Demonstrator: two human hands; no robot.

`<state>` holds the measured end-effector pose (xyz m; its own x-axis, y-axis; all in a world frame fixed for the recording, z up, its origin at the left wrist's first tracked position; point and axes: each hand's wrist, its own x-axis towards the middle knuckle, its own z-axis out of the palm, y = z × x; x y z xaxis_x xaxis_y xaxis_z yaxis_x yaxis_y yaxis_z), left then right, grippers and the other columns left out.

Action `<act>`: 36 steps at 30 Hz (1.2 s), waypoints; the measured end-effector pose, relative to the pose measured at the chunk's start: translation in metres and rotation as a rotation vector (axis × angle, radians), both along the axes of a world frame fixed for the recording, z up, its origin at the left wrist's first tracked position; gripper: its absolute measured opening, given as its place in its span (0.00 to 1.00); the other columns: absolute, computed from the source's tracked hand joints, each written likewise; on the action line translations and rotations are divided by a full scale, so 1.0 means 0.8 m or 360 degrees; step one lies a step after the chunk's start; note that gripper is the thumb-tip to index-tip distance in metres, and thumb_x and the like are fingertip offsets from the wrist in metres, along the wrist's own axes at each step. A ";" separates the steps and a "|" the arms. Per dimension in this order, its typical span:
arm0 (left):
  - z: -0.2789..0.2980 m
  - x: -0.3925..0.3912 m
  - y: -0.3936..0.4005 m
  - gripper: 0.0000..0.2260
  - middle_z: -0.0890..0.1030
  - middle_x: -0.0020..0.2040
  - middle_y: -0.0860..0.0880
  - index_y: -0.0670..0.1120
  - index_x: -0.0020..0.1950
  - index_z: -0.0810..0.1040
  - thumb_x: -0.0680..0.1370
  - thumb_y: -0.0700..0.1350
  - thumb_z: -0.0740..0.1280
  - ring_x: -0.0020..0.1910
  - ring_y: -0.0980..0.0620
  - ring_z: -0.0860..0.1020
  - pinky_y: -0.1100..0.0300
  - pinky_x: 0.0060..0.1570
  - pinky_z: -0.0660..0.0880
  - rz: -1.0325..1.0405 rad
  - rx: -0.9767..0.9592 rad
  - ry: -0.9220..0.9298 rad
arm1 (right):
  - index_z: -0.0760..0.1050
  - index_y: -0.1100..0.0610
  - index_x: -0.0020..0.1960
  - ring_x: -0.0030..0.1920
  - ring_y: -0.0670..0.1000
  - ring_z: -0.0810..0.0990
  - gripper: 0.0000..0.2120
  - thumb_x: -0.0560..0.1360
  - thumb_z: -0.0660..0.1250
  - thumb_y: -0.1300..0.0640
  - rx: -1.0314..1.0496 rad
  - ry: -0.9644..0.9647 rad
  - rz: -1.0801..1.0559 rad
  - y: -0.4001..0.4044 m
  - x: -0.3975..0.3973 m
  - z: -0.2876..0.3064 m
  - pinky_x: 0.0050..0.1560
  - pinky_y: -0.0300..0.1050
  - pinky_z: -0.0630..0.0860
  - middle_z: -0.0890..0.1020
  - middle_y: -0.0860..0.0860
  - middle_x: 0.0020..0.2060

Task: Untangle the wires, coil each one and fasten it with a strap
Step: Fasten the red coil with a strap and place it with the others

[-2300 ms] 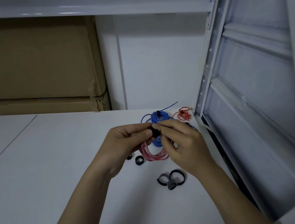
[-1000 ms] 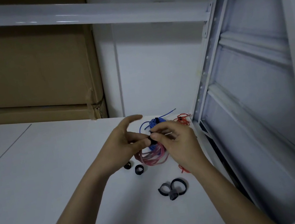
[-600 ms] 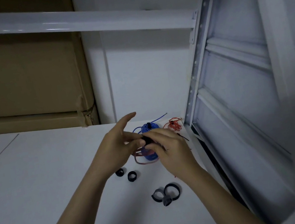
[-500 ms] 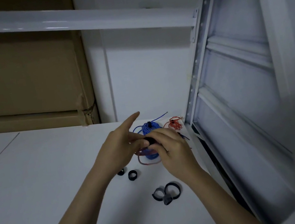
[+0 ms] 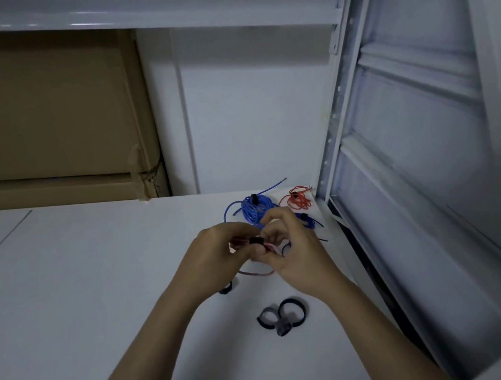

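Note:
My left hand [image 5: 218, 261] and my right hand [image 5: 297, 258] meet above the white table [image 5: 76, 285], both pinching a coiled pink wire [image 5: 256, 273] with a black strap [image 5: 256, 241] around it. A loop of the pink wire hangs below my fingers. Behind my hands lies a blue wire coil [image 5: 253, 207] fastened with a black strap. A small red wire coil [image 5: 299, 200], also strapped, lies to its right by the shelf post. Another blue wire [image 5: 309, 221] shows just past my right hand.
Loose black straps [image 5: 281, 315] lie on the table near my right forearm, and one more strap [image 5: 226, 288] peeks out under my left wrist. A white metal shelf frame [image 5: 344, 107] stands at the right. Cardboard boxes [image 5: 33, 126] sit at the back left.
My left index finger, earlier stretched out, has curled in. Both hands have closed tighter around the pink wire and strap, and less of the coil shows.

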<state>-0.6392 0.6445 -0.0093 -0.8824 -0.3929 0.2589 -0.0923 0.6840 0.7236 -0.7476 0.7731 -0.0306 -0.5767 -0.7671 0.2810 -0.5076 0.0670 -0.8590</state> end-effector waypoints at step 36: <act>-0.089 0.012 -0.028 0.12 0.82 0.53 0.44 0.43 0.57 0.79 0.76 0.47 0.69 0.50 0.40 0.78 0.53 0.46 0.73 0.0546 -0.0592 -0.0130 | 0.81 0.59 0.50 0.49 0.58 0.76 0.08 0.73 0.71 0.57 0.0314 0.1064 -0.0482 -0.026 -0.017 -0.054 0.49 0.53 0.75 0.82 0.55 0.47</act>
<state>-0.6295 0.6217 -0.0804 -0.7418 -0.5580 0.3720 -0.4028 0.8142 0.4181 -0.7613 0.7525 -0.0735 -0.5252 -0.6747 0.5186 -0.8509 0.4070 -0.3322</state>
